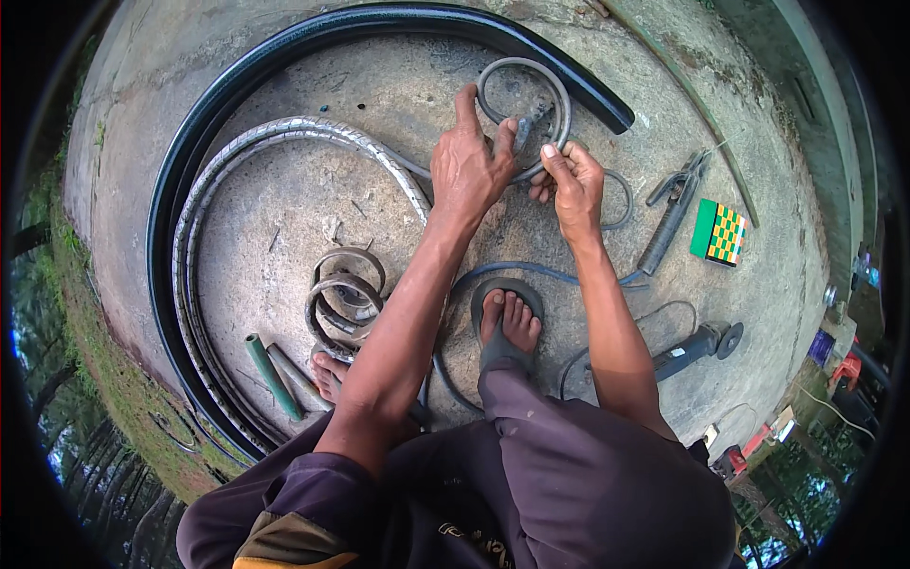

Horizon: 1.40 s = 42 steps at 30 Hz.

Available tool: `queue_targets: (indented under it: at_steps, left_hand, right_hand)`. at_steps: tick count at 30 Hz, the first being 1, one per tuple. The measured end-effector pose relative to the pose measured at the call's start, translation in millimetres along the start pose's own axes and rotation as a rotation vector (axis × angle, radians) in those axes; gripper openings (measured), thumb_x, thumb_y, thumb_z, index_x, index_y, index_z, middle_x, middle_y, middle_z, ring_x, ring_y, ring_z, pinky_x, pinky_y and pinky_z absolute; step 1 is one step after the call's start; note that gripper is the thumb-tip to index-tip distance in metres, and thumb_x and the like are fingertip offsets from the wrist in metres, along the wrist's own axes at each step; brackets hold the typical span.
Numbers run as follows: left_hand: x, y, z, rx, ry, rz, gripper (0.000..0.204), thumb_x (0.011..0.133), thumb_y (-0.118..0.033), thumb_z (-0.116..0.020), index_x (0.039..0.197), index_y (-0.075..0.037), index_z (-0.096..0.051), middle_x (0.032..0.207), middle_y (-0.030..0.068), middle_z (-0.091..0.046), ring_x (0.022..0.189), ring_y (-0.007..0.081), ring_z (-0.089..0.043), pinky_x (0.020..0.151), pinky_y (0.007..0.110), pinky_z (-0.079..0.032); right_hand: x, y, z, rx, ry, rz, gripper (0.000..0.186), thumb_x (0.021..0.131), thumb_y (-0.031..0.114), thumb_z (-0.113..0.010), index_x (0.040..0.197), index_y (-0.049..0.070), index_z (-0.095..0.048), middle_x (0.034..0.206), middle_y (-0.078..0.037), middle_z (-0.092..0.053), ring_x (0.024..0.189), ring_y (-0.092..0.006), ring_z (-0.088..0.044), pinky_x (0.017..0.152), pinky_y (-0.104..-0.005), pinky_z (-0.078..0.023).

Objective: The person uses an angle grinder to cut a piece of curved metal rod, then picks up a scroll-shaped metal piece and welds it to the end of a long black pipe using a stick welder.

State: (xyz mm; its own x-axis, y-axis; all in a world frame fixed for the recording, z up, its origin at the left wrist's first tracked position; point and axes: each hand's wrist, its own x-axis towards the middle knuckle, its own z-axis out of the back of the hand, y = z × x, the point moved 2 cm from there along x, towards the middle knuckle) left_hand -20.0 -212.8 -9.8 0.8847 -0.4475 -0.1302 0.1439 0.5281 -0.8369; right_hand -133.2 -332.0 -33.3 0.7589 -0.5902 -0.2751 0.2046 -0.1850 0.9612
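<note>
My right hand (pixel 576 186) pinches a grey, cable-like loop (pixel 523 63) at its lower right, thumb against the fingers. My left hand (pixel 466 171) is at the loop's lower left, index finger stretched forward and thumb apart from it. The other left fingers curl underneath, around the loop's lower part as far as I can see; their tips are hidden. Inside the loop, beyond the left thumb, shows a worn grey metal piece (pixel 536 116) I cannot identify. Thinner grey cord (pixel 621 201) curves out beside the right wrist.
A thick black hose (pixel 284 47) and a silver-wrapped coil (pixel 194 204) arc around the left. Metal rings (pixel 343 284) and a green tube (pixel 273 377) lie near my left foot. To the right are an electrode holder (pixel 671 213), a chequered box (pixel 720 233) and an angle grinder (pixel 690 352).
</note>
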Motion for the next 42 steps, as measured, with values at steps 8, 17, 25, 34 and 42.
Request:
queue_targets:
  at_steps: [8,17,25,34,42]
  left_hand:
    - [-0.9,0.2,4.4,-0.019,-0.010,-0.009,0.058,0.093,-0.025,-0.068,0.138,0.001,-0.042,0.062,0.0235,-0.063,0.066,0.0463,-0.068,0.064,0.053,-0.051]
    - [-2.6,1.4,0.6,-0.019,-0.005,-0.001,0.055,0.096,-0.026,-0.068,0.137,0.002,-0.045,0.073,0.0232,-0.070,0.068,0.0368,-0.072,0.066,0.046,-0.052]
    - [-4.2,-7.8,3.3,-0.055,0.031,0.030,0.055,0.097,-0.028,-0.067,0.139,-0.001,-0.044,0.077,0.0252,-0.071,0.074,0.0387,-0.073,0.069,0.047,-0.053]
    - [-4.3,-5.3,-1.1,-0.017,-0.004,0.007,0.055,0.097,-0.029,-0.066,0.139,0.000,-0.045,0.073,0.0236,-0.069,0.071,0.0380,-0.072,0.067,0.047,-0.052]
    - [-3.6,-3.4,0.1,0.013,-0.026,0.004,0.055,0.096,-0.028,-0.066,0.139,0.000,-0.046,0.067,0.0203,-0.065,0.067,0.0356,-0.070,0.066,0.047,-0.050]
  right_hand:
    - [-2.8,-2.5,-3.7,0.019,0.013,-0.028,0.027,0.102,0.026,-0.063,0.085,0.006,-0.060,0.064,-0.004,-0.062,0.051,-0.0104,-0.059,0.048,-0.0230,-0.042]
    - [-3.1,-6.2,-2.5,0.024,-0.022,-0.033,0.027,0.101,0.027,-0.064,0.086,0.005,-0.061,0.064,-0.004,-0.063,0.051,-0.0099,-0.059,0.047,-0.0227,-0.042]
    - [-3.8,-5.9,-0.3,0.025,-0.053,-0.041,0.025,0.100,0.025,-0.066,0.088,0.002,-0.063,0.064,-0.004,-0.064,0.050,-0.0107,-0.061,0.046,-0.0233,-0.042]
    - [-9.8,-4.6,2.7,0.068,-0.046,-0.057,0.025,0.100,0.025,-0.065,0.093,0.001,-0.065,0.068,-0.005,-0.065,0.054,-0.0116,-0.062,0.048,-0.0238,-0.044]
    - [-15.6,-9.4,-4.7,0.105,-0.038,-0.076,0.028,0.100,0.027,-0.066,0.094,-0.001,-0.064,0.069,-0.006,-0.065,0.054,-0.0126,-0.063,0.050,-0.0250,-0.045]
